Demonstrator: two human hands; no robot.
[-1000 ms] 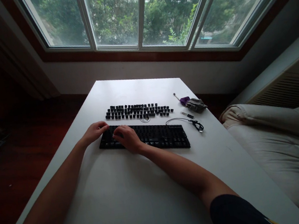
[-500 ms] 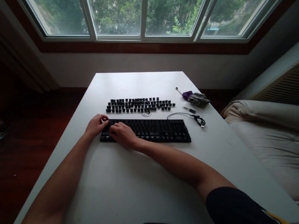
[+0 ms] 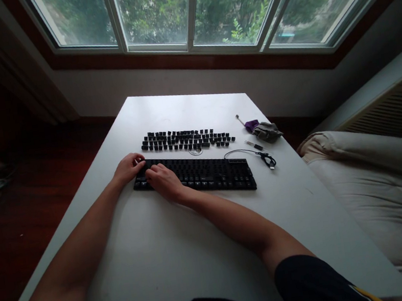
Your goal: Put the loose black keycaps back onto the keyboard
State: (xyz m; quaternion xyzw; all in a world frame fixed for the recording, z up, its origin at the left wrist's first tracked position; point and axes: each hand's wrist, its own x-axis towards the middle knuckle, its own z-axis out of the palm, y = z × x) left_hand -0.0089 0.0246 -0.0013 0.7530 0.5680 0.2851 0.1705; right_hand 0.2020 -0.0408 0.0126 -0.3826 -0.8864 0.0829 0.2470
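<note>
A black computer keyboard (image 3: pixel 207 174) lies on the white table (image 3: pixel 184 251), with many keycaps off its upper rows and caps still along its front edge. At its far left corner, my left hand (image 3: pixel 129 167) has thumb and fingertips closed on the edge. My right hand (image 3: pixel 164 179) rests over the left part of the keyboard, its fingers curled down together. Whatever those fingertips pinch is hidden. Behind the keyboard, loose black keycaps (image 3: pixel 184 139) stand in rough rows.
A thin wire ring (image 3: pixel 196 151) lies between keycaps and keyboard. To the right are the coiled USB cable (image 3: pixel 269 162), a small wire-ended tool (image 3: pixel 257 146), a grey and purple cloth (image 3: pixel 268 131) and a thin stick with a dark tip (image 3: pixel 238 118). A beige sofa (image 3: pixel 360 179) flanks the table.
Almost nothing differs. My right hand's fingers have shifted very slightly on the keyboard, and the view has tilted a little. The left hand keeps its place at the corner.
</note>
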